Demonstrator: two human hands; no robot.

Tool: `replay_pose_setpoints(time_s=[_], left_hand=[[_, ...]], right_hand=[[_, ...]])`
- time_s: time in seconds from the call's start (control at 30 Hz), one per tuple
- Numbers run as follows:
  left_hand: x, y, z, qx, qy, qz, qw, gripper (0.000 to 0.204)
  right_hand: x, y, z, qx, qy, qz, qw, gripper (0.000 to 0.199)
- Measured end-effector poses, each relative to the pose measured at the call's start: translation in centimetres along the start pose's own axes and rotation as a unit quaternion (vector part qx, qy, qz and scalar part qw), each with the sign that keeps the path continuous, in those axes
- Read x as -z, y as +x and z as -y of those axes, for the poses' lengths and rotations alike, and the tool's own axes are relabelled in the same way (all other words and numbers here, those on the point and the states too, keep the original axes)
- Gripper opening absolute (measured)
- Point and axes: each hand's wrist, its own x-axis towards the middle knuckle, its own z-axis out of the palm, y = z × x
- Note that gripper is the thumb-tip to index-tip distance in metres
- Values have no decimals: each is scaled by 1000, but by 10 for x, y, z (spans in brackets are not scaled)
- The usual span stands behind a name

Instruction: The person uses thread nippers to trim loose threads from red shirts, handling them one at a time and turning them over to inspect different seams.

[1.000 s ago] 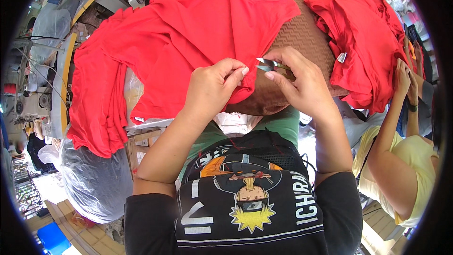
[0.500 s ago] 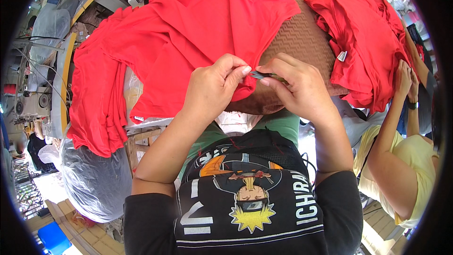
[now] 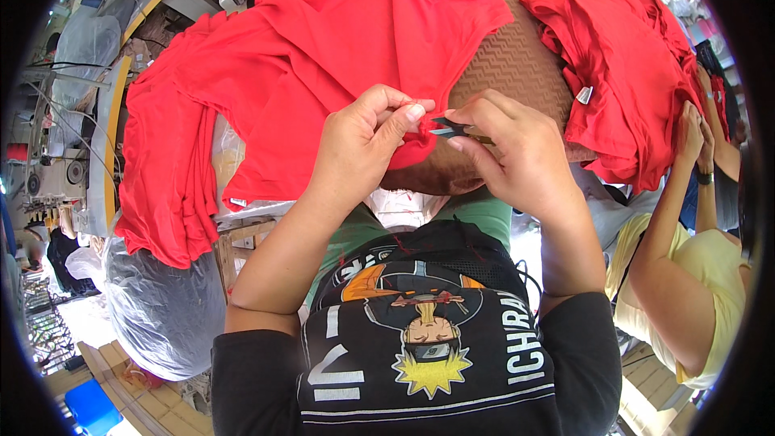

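Note:
A red garment lies spread over the brown patterned table cover. My left hand pinches its edge between thumb and fingers, near the front of the table. Close by on the right, my right hand is closed around a small pair of thread snips. The blades point left at the pinched cloth, and their tips are a little apart. Most of the snips' handle is hidden in my fingers.
More red garments lie heaped on the right, where a co-worker's hands hold the cloth. A red pile hangs off the left side. Below it stands a filled clear plastic bag. Sewing equipment is at far left.
My right hand and the snips have shifted slightly, and the blades look wider apart. My left fingers have moved a little up with the red cloth.

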Motion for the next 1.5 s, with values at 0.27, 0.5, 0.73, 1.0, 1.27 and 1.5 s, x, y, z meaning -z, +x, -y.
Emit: replay_pose_setpoints(time_s=[0.27, 0.5, 0.73, 1.0, 1.27, 1.5], left_hand=[[25, -6, -38, -311, 253, 142, 905, 48], [36, -3, -52, -279, 244, 136, 919, 44], [-16, 22, 44, -296, 498, 166, 798, 21], [0, 43, 38, -290, 457, 147, 828, 16], [13, 24, -6, -362, 446, 16, 819, 22], [0, -16, 10, -444, 382, -12, 810, 31]], right_hand=[[6, -2, -4, -1, -31, -12, 999, 15], [19, -5, -14, -90, 21, -78, 993, 23], [8, -6, -28, -170, 46, -78, 981, 25], [-37, -13, -66, -364, 227, 176, 886, 44], [-44, 7, -47, -339, 520, 142, 771, 24], [-39, -2, -29, -343, 650, 0, 678, 14]])
